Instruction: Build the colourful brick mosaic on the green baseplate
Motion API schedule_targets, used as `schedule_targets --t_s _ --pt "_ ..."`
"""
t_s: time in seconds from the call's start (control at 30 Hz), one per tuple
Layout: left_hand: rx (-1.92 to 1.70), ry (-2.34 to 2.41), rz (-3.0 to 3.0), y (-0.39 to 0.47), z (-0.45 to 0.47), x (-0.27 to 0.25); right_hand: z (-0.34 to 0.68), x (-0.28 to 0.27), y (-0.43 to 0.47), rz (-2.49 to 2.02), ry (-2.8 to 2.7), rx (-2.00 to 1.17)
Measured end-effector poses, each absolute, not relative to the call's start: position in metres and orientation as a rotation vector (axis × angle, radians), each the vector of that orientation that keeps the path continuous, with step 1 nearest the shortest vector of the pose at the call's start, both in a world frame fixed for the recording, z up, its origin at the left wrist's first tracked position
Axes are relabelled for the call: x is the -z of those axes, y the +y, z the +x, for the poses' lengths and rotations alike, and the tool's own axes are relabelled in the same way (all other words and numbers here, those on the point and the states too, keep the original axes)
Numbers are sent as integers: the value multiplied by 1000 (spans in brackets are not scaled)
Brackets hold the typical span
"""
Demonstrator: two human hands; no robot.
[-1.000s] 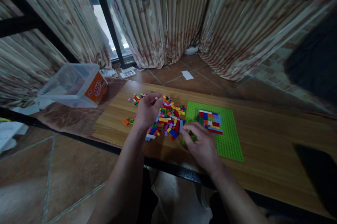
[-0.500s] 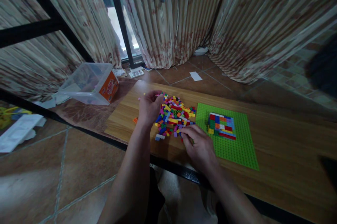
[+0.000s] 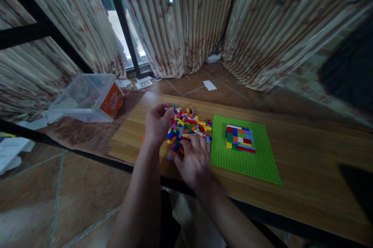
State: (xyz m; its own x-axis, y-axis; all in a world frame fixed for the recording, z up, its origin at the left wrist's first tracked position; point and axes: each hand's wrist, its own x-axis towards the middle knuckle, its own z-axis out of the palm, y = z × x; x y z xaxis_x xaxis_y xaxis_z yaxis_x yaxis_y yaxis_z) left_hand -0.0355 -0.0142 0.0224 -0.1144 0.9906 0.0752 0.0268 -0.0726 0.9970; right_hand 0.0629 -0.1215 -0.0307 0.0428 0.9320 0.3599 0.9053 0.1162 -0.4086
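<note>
Loose brick pile [image 3: 189,125] is lying on the table [image 3: 305,162] at 9 o'clock of the green baseplate [image 3: 244,162], left hand [image 3: 157,124] curled at its left edge, contents untellable, right hand [image 3: 194,160] spread flat on its near edge; one brick is best pinched singly.

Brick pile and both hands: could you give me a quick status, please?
Left hand curled at brick pile, grip unclear. Right hand flat, fingers on the pile. Green baseplate beside, apart. Nothing obstructing.

Loose pile of small multicoloured bricks [image 3: 189,125] on wooden table, just left of green baseplate [image 3: 244,158] carrying a flat block of joined bricks [image 3: 240,138].
</note>
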Motion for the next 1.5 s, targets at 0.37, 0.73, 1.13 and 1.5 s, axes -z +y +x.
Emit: schedule_targets --t_s 0.37,0.73,1.13,1.5 --pt "-1344 1253 1218 -12 -41 -19 54 28 -118 -1889 -1797 -65" --pt "-1335 1297 1271 -12 -42 -17 69 37 -116 -1819 -1833 -114" --pt "-1323 1300 1295 -10 -40 -16 81 38 -123 -1695 -1896 -119" --pt "-1311 1308 1303 -11 -39 -15 71 36 -119 -1766 -1846 -117"
